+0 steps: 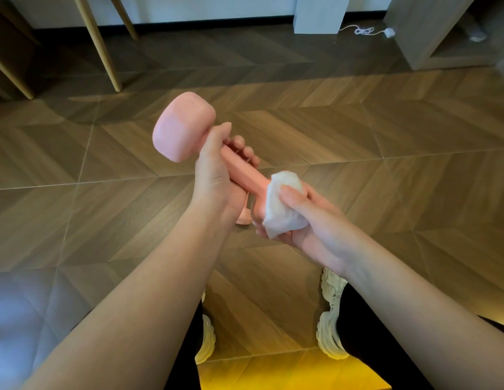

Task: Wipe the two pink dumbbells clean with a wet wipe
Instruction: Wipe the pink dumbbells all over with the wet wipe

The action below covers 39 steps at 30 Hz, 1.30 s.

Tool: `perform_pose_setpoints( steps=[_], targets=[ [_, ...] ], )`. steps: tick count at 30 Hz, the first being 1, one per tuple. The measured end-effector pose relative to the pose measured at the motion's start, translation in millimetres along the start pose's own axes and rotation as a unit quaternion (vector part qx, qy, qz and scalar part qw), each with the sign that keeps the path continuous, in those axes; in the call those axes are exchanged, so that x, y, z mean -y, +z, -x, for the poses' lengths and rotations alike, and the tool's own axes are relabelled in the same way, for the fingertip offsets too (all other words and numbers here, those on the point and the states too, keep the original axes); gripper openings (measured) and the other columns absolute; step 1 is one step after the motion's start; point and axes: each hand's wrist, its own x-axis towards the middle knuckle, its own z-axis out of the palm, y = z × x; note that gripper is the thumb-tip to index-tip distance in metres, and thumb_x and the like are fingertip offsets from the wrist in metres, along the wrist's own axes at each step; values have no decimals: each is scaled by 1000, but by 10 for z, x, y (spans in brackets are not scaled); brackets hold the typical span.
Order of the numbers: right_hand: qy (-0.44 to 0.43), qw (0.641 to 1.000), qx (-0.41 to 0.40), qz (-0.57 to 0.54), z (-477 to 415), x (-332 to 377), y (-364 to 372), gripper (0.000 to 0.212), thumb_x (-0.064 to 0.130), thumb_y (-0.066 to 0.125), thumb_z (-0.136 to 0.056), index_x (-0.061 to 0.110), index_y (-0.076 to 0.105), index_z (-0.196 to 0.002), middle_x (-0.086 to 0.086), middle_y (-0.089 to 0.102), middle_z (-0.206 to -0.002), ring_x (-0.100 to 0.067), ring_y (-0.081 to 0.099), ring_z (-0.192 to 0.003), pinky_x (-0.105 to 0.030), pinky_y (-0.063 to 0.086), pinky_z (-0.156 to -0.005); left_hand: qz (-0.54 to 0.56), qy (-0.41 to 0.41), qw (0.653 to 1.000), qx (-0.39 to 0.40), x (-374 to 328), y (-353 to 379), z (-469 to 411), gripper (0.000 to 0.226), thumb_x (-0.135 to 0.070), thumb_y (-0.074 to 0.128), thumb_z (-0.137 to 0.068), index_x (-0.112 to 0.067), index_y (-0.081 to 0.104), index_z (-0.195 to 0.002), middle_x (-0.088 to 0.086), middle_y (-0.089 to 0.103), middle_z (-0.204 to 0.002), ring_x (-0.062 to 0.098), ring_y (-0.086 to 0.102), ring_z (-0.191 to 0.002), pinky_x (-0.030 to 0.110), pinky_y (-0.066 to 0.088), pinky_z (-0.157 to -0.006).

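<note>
One dumbbell is plainly in view, held up over the floor between the two hands, its far head tilted up and to the left and its near head buried in the wipe. The left hand is wrapped around the handle just below the far head, fingers curled under and thumb on top. The right hand is cupped about the near head with the wipe bunched between palm and rubber, thumb pressing the cloth down. A small pink shape peeks out below the left wrist; it may be part of the second dumbbell lying on the floor, but too little shows to be sure. The dumbbell looks dense and rigid, with a smooth matte coating that should turn slick once wet, so the bare-hand grip belongs on the narrow handle, close to a head that can act as a stop against sliding. The wipe is soft, thin and limp; it will bunch and slip unless pinned by thumb and palm while the dumbbell is twisted inside it. Dropping the weight toward the shoes below is the clear hazard.
</note>
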Motion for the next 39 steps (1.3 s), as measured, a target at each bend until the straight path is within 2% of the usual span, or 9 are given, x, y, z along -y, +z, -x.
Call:
perform_pose_setpoints(
  steps=[4,8,12,17,22,26,30,34,39],
  targets=[
    [-61,994,-17,84,2,-6,-7,57,33,84,-68,27,63,-121,1,71,-109,-18,70,-96,-35,57,-76,27,-15,999,-44,-25,-24,-28,29,-15,57,-92,-19,39,-69,-6,34,-50,10,35,-42,24,37,-48],
    [-40,997,-50,47,-42,-20,72,62,50,80,-69,25,61,-123,-10,68,-118,-27,69,-99,-40,56,-76,41,-17,998,-47,-58,-45,-47,30,-13,52,-89,-19,34,-66,-6,28,-49,11,28,-40,24,33,-45],
    [-44,999,19,26,-15,35,50,53,23,68,-84,15,53,-134,-16,62,-124,-30,64,-101,-52,54,-87,50,-13,997,-53,-114,-53,-68,30,-13,49,-90,-20,32,-66,-7,27,-49,11,26,-40,22,32,-43],
    [-51,992,-57,96,-1,14,118,50,41,71,-81,24,57,-125,-1,71,-108,-16,71,-92,-38,58,-79,28,-9,1000,-9,-80,-40,-25,30,-12,45,-89,-20,31,-63,-6,24,-48,12,23,-40,24,30,-43],
    [89,995,27,-37,15,134,86,62,55,54,-90,14,52,-137,-24,62,-117,-40,62,-101,-51,58,-84,15,8,999,47,-37,12,28,35,-11,45,-90,-19,34,-58,-5,27,-45,12,26,-38,24,31,-42],
    [48,997,55,-19,76,46,17,57,30,67,-89,14,46,-140,-29,60,-128,-42,62,-105,-54,49,-98,-34,11,999,-4,-21,0,44,33,-16,53,-92,-19,40,-62,-4,40,-51,12,41,-42,22,38,-47],
    [4,1000,-5,23,37,19,65,51,32,71,-86,14,53,-130,-26,58,-133,-40,62,-112,-51,52,-92,-13,-4,1000,-27,-43,-23,53,32,-18,55,-92,-19,37,-66,-6,32,-49,11,33,-39,20,36,-44],
    [49,998,-32,11,-38,4,161,52,45,48,-100,8,50,-137,-32,54,-134,-45,58,-120,-55,51,-91,-39,5,999,2,-75,-19,51,37,-14,50,-92,-20,33,-60,-5,25,-47,12,25,-38,21,31,-42],
    [-53,965,-183,183,-13,9,111,35,40,71,-88,27,57,-117,-1,68,-116,-14,67,-103,-36,56,-90,-123,24,991,50,-86,-36,44,40,-9,50,-91,-18,33,-55,-1,28,-45,14,26,-40,25,30,-44]
  ],
)
